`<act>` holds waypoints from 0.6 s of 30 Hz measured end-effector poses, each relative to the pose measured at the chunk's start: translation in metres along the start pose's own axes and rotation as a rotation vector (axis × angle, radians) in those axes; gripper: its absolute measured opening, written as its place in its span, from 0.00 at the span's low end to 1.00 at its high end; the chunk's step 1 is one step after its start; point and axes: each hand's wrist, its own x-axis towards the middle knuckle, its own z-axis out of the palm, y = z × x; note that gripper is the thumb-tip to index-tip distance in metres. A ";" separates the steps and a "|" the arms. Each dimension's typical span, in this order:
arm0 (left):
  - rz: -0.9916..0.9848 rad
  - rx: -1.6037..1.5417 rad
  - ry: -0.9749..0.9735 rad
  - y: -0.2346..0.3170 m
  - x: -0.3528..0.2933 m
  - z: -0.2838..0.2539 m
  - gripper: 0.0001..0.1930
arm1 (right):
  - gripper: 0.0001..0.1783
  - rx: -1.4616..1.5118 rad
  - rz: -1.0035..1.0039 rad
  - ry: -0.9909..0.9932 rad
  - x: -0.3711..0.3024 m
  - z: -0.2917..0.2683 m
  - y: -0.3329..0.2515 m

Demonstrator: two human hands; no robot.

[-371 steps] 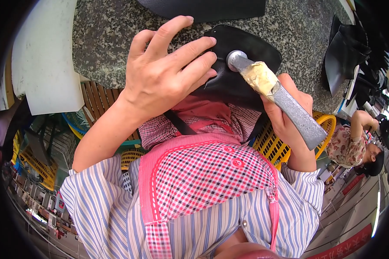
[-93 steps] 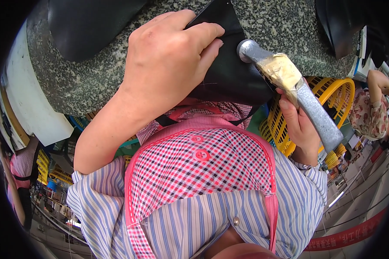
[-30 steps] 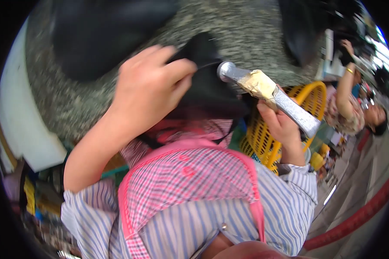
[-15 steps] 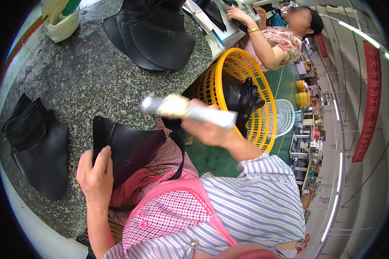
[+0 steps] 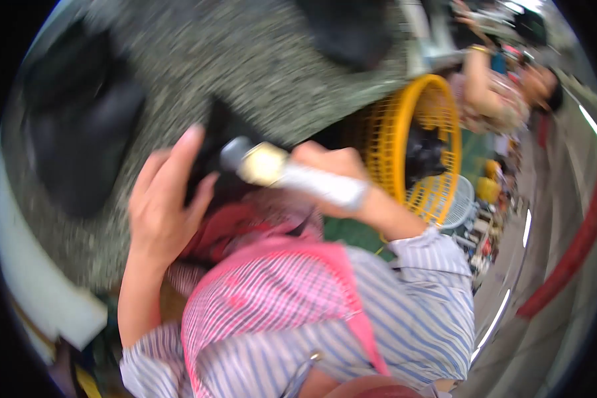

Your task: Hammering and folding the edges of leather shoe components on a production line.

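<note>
My right hand [image 5: 331, 176] is closed round a light-coloured hand tool [image 5: 322, 187] with a rounded grey end and a pale yellow collar. Blur hides its exact kind. Its grey end is over a black leather-like piece [image 5: 222, 129] at the table's near edge, but contact cannot be told. Beside that piece, my left hand [image 5: 162, 202] has its fingers spread and thumb apart, with nothing visibly gripped. Farther left, a stack of black pieces [image 5: 79, 146] lies on the speckled stone table [image 5: 179, 53].
More black pieces [image 5: 348, 30] lie at the table's far side. A yellow plastic basket [image 5: 401, 132] with black pieces inside stands to the right, a pale blue basket [image 5: 459, 202] behind it. Another person [image 5: 491, 93] works at the far right. A white edge [image 5: 40, 278] borders the table's left.
My left fingers have come off the black piece and spread. My right hand has brought the tool's grey end over that piece. The whole view has shifted and blurred.
</note>
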 end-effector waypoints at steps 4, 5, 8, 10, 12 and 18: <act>0.118 0.012 0.093 -0.008 -0.011 0.014 0.28 | 0.06 0.007 0.034 0.056 -0.013 -0.003 0.007; 0.160 0.044 0.066 -0.008 -0.016 0.017 0.22 | 0.07 0.105 0.125 0.096 -0.021 -0.001 0.010; 0.223 0.229 0.070 0.007 -0.016 0.017 0.21 | 0.12 0.198 0.085 0.100 -0.018 -0.004 0.005; 0.196 0.234 0.071 0.007 -0.019 0.016 0.22 | 0.11 0.194 0.075 0.090 -0.014 -0.002 0.003; 0.124 0.187 0.102 0.004 -0.018 0.017 0.20 | 0.11 0.180 0.076 0.095 -0.015 0.000 0.002; 0.030 0.158 0.117 -0.005 -0.009 0.018 0.17 | 0.09 0.227 0.099 0.082 -0.017 0.001 0.005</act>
